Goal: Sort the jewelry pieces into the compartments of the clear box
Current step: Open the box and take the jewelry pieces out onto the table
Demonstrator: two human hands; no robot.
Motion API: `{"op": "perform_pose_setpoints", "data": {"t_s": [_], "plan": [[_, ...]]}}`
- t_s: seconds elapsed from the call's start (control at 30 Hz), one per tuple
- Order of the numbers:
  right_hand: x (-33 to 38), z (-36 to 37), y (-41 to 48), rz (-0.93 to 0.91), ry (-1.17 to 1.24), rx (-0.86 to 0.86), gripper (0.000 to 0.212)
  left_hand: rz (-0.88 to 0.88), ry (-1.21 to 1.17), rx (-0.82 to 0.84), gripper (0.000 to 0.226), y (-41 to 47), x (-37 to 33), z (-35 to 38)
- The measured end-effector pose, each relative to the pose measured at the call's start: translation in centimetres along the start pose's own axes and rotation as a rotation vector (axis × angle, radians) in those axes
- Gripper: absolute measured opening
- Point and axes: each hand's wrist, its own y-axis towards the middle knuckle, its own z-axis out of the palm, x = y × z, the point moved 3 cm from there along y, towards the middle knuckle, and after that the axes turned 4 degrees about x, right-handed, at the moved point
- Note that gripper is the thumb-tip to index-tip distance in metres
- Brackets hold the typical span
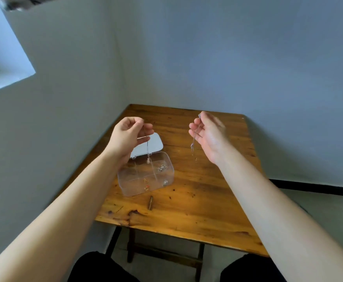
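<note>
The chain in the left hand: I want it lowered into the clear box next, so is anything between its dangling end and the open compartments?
Nothing visible blocks it. The thin chain hangs from the left hand over the clear box, whose lid is swung back behind it. The right hand holds another chain off to the side.

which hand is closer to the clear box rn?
Left. The left hand is raised directly over the clear box, dangling a thin chain into it. The right hand is raised off to the box's right, holding another chain.

light: soft daylight from window (5,64) upper left | glare: counter (197,202) sheen | blur: right hand (209,135) | edges: wide-angle bowing
</note>
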Motion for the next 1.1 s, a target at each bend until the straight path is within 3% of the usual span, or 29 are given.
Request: {"op": "perform_pose_setpoints", "data": {"t_s": [0.27,0.63,0.77,0.9,1.0,1.1], "plan": [[2.9,-5.6,-1.6,-0.041,-0.091,-0.093,0.019,0.006,-0.222,0.115,0.012,0.1,-2.4,8.5],[-2.9,-11.4,-2.2,0.139,-0.254,-0.206,0.021,-0.293,0.175,0.106,0.015,-3.8,10.8,13.1],[-5.5,-13.9,-3.0,0.177,-0.563,-0.226,0.021,-0.306,0.31,0.143,0.008,-5.0,13.8,12.4],[-7.1,-15.9,-4.2,0.207,-1.007,-0.09,0.02,-0.325,0.385,0.16,0.006,-5.3,15.1,11.2],[-7.3,-16.4,-4.3,0.214,-1.05,-0.068,0.021,-0.302,0.413,0.208,0.01,-5.5,14.6,10.9],[-7.3,-16.0,-4.0,0.165,-1.141,-0.054,0.024,-0.153,0.524,0.261,0.017,-6.2,13.0,10.4]]}}
